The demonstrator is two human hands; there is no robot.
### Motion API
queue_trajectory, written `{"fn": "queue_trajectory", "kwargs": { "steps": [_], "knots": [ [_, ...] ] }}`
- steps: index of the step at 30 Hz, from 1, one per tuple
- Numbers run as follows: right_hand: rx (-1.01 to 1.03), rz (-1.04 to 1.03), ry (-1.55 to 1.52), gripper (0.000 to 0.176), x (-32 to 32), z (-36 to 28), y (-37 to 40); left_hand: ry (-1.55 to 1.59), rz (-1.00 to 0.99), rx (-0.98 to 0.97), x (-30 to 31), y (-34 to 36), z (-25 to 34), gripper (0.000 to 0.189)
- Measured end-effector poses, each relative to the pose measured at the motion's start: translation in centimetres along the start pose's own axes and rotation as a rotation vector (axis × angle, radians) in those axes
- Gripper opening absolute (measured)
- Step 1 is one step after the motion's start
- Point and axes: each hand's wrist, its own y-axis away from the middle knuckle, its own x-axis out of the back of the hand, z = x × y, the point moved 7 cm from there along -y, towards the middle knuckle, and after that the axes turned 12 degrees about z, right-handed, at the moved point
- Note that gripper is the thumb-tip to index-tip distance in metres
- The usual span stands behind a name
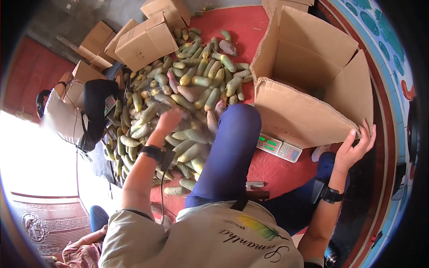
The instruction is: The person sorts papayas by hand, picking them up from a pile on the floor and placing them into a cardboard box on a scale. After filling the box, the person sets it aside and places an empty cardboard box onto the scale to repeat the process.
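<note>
Right under the left hand point(169, 119) sits the cucumber pile point(201, 81), its fingers too blurred to call open or closed, while the right hand point(355, 147), fingers spread, rests on the box point(295, 117) rim, and a clean one-cucumber grab looks wisest.

A pile of cucumbers point(196, 81) is shown from 9 to 12 o'clock: pale green to yellowish, oblong, heaped in mixed directions on the red floor point(237, 22). An open cardboard box point(308, 67) is set upright at 2 o'clock, brown, flaps raised, just beside the pile.
</note>
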Motion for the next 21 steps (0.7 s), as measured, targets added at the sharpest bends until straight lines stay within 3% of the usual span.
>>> {"fn": "queue_trajectory", "kwargs": {
  "steps": [1,4,5,6,9,11,16,17,19,21],
  "knots": [
    [0.004,-0.006,-0.003,0.019,-0.1,0.0,0.2,-0.022,-0.083,-0.043,-8.7,1.6,-4.0,0.024],
    [-0.017,-0.004,-0.016,0.019,-0.1,0.1,0.2,0.157,-0.133,0.413,-18.8,10.4,-8.8,0.031],
    [0.004,-0.011,0.005,0.02,-0.1,-0.1,0.2,0.232,-0.287,0.749,-20.1,13.2,-9.4,0.033],
    [0.026,-0.017,0.027,0.02,-0.1,-0.2,0.2,0.251,-0.287,0.843,-16.7,15.2,-7.3,0.038],
    [0.004,-0.024,0.003,0.022,-0.2,-0.2,0.2,0.184,-0.373,0.701,-18.6,18.5,-6.5,0.038],
    [0.021,-0.028,0.027,0.023,-0.2,-0.2,0.3,0.238,-0.329,0.813,-18.5,19.2,-5.9,0.037],
    [0.043,-0.029,0.087,0.024,-0.4,-0.5,0.4,0.32,-0.654,0.928,-22.8,20.8,-5.8,0.031],
    [0.035,-0.024,0.084,0.024,-0.4,-0.5,0.4,0.325,-0.654,0.926,-22.4,20.5,-5.5,0.031],
    [0.031,-0.023,0.091,0.024,-0.5,-0.6,0.3,0.463,-0.553,0.727,-20.9,18.5,-4.1,0.022],
    [0.018,-0.018,0.098,0.024,-0.5,-0.5,0.3,0.706,-0.538,1.088,-11.4,16.2,-0.8,0.027]
  ]
}}
